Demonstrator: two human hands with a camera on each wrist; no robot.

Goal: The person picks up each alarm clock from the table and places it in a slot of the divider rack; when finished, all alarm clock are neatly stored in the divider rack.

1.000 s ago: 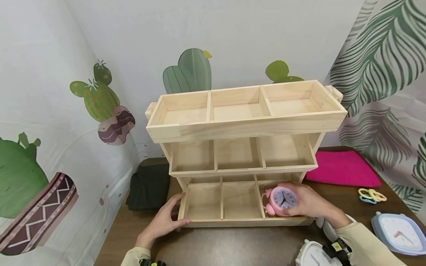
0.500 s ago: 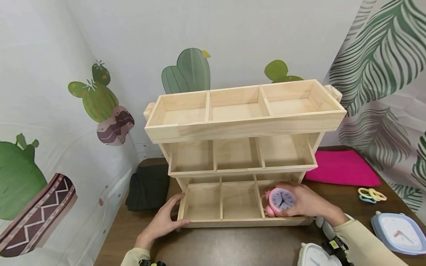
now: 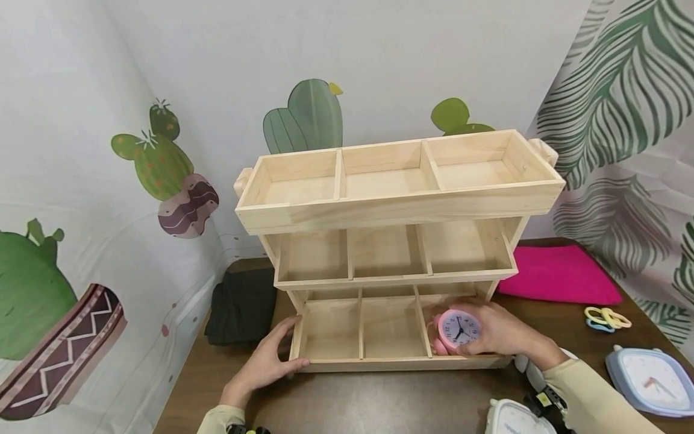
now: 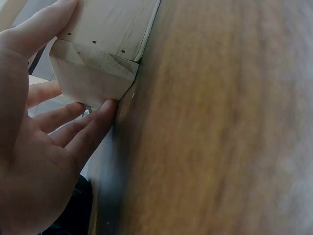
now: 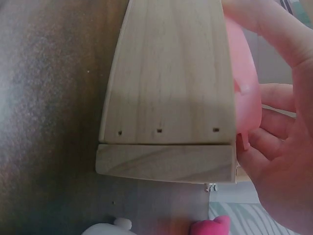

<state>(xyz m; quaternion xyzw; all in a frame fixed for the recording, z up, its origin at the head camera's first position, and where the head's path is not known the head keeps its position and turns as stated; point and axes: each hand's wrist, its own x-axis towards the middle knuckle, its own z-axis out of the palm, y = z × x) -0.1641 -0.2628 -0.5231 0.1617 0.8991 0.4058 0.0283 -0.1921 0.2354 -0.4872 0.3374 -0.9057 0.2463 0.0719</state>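
Observation:
A three-tier pale wooden shelf [image 3: 396,208] with open compartments stands on a dark brown table [image 3: 374,401]. My right hand [image 3: 490,330] grips a small pink alarm clock [image 3: 458,329] inside the bottom right compartment, its dial facing me. In the right wrist view the pink alarm clock [image 5: 243,81] sits behind the shelf's front board [image 5: 171,98], held by my right hand [image 5: 274,122]. My left hand [image 3: 268,360] grips the shelf's bottom left corner, thumb on the front rail. The left wrist view shows my left hand [image 4: 46,127] wrapped around that wooden corner [image 4: 95,73].
A folded black cloth [image 3: 241,306] lies left of the shelf. A magenta cloth [image 3: 561,274] lies to the right, with coloured rings [image 3: 607,317] in front of it. A light blue clock [image 3: 647,381] and a white clock [image 3: 515,417] lie near the table's front right.
My right hand has lowered the pink clock a little, deeper into the bottom right compartment. The left hand has stayed on the shelf corner.

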